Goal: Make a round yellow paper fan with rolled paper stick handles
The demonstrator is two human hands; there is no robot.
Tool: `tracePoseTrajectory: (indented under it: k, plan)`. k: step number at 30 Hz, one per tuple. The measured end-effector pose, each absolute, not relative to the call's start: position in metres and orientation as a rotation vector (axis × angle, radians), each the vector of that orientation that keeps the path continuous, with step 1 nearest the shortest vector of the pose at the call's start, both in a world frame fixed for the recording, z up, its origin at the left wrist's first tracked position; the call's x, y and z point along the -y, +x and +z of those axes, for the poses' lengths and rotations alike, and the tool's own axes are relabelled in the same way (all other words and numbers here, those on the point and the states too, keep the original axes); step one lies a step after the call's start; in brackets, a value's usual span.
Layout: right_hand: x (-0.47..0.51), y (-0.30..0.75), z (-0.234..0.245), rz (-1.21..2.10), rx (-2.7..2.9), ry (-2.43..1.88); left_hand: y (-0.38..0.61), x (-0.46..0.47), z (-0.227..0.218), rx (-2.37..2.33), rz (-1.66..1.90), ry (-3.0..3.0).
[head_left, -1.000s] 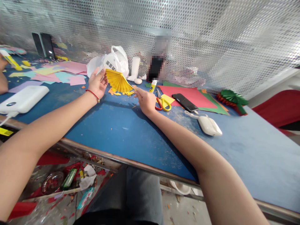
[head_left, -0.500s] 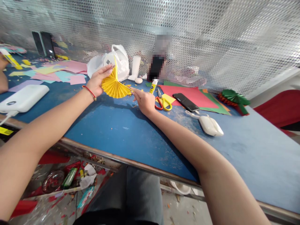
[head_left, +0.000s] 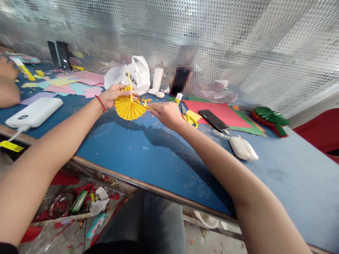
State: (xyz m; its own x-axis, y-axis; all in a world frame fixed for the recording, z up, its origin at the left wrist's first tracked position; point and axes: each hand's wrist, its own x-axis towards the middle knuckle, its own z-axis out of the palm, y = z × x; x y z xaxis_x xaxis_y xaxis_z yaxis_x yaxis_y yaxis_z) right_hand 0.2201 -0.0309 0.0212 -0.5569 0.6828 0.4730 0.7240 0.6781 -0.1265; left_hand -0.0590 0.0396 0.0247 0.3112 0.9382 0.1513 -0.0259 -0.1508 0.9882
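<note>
A yellow pleated paper fan (head_left: 129, 108) hangs spread above the blue table, its folds opened downward into a wide half-round. My left hand (head_left: 114, 96), with a red string bracelet at the wrist, is closed on the fan's upper left side, and a narrow yellow edge sticks up past the fingers. My right hand (head_left: 168, 113) pinches the fan's right end between thumb and fingers. Behind that hand lie yellow-handled scissors (head_left: 192, 120), partly hidden, and a glue stick (head_left: 178, 98). Yellow paper scraps (head_left: 145, 101) are scattered behind the fan.
At the back stand a white plastic bag (head_left: 141, 76) and a propped phone (head_left: 180, 80). Coloured sheets (head_left: 219, 112), a black phone (head_left: 213, 120), a white case (head_left: 243, 148) and a green paper fan (head_left: 270, 116) lie right. Left are a power bank (head_left: 34, 112) and another person's arm (head_left: 7, 88).
The fan's right end has tipped slightly downward, and its pleats are spread rounder. Both hands keep their hold. The view has shifted a little, and the other person's hand shows more.
</note>
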Motion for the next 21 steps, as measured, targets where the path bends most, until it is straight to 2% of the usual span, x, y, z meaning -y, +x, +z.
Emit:
tracePoseTrajectory:
  k: [5, 11, 21]
  plan:
    - [0.036, 0.232, 0.064, -0.066, 2.449, -0.811, -0.057, -0.032, 0.032, -0.804, 1.018, 1.462]
    - [0.070, 0.240, 0.110, 0.205, 2.298, -0.641, -0.047, -0.013, 0.045, -0.774, 0.815, 1.664]
    - [0.064, 0.247, 0.114, 0.618, 1.961, -0.623, -0.021, 0.025, 0.065, -0.666, 0.738, 1.889]
